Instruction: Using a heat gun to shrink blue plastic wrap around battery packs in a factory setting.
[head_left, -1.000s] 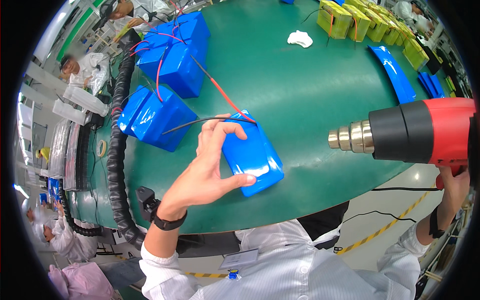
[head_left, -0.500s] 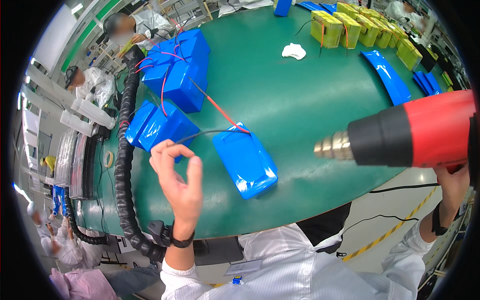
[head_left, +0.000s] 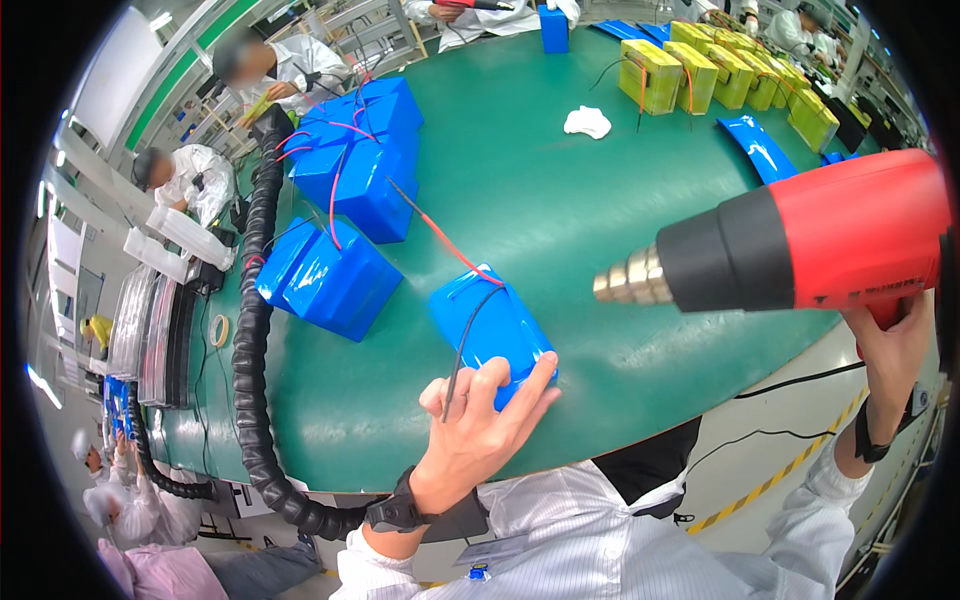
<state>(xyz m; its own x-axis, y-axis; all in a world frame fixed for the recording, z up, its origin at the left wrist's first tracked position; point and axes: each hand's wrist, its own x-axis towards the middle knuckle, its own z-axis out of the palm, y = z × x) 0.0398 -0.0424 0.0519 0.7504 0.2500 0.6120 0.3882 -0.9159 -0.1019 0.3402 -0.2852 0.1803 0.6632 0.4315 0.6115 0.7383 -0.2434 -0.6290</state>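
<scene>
My right hand [head_left: 893, 340] is wrapped round the grip of a red and black heat gun [head_left: 800, 240]. Its stepped metal nozzle points left over the table, to the right of a blue-wrapped battery pack [head_left: 490, 325]. At the pack's near end is my left hand [head_left: 480, 430], fingers spread, with the index finger on the near right corner. From the pack's far end a red wire [head_left: 450, 240] stretches away to the left, while a black wire [head_left: 462, 350] bends back over the pack to my left fingers. Whether those fingers touch the black wire I cannot tell.
Several blue battery packs [head_left: 345, 285] stand left on the green table [head_left: 620, 370], beside a thick black hose [head_left: 255, 370]. Yellow packs [head_left: 648, 78] and blue sheets [head_left: 757, 150] lie far right. A white crumpled piece [head_left: 587, 122] lies far back. Other people work around the table.
My left hand has let go of the black wire and moved right to the pack's near end. The wire now bends toward me. The heat gun has shifted slightly left.
</scene>
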